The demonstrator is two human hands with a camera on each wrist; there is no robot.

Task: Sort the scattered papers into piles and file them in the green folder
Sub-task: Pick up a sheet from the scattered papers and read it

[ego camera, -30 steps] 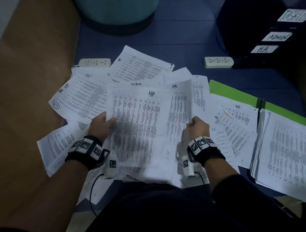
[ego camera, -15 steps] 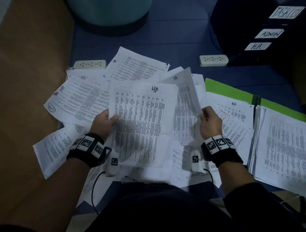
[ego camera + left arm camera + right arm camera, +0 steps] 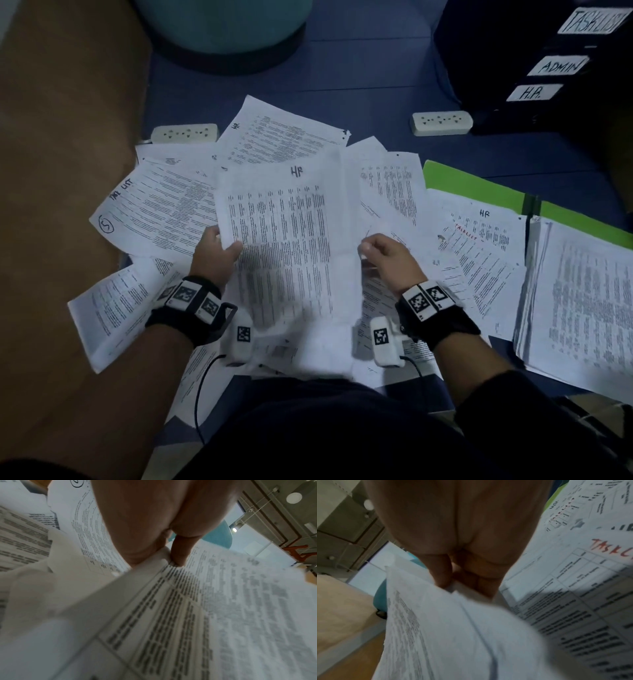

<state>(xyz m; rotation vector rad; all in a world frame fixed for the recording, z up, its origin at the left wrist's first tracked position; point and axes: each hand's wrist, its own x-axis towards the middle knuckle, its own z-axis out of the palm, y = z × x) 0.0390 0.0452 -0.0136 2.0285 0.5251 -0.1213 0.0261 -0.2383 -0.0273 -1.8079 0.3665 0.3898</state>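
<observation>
Since the left hand [image 3: 214, 251] only pinches the HR sheet [image 3: 287, 246] by its left edge, thumb on top and fingers underneath, that grip looks thin to me. The right hand [image 3: 385, 255] has thumb and fingers curled on the sheet's right edge in the right wrist view, so the page hangs between two small pinches (no support under the middle, and it already sags toward the person).

What could go wrong: pull the hands apart a bit too hard and the paper could tear or slip out of one side, then flop back into the scattered papers [image 3: 164, 209] lying at about 9 to 12 o'clock from it. A second sheet might also be riding along underneath; I can't tell from these views.

The green folder [image 3: 479, 186] sits open at roughly 2 o'clock, with a pile [image 3: 582, 301] at 3 o'clock on its right half. Swinging the sheet over there could drag the loose HR/tasklist page [image 3: 479, 246] lying on the folder's left half and mix the piles.
</observation>
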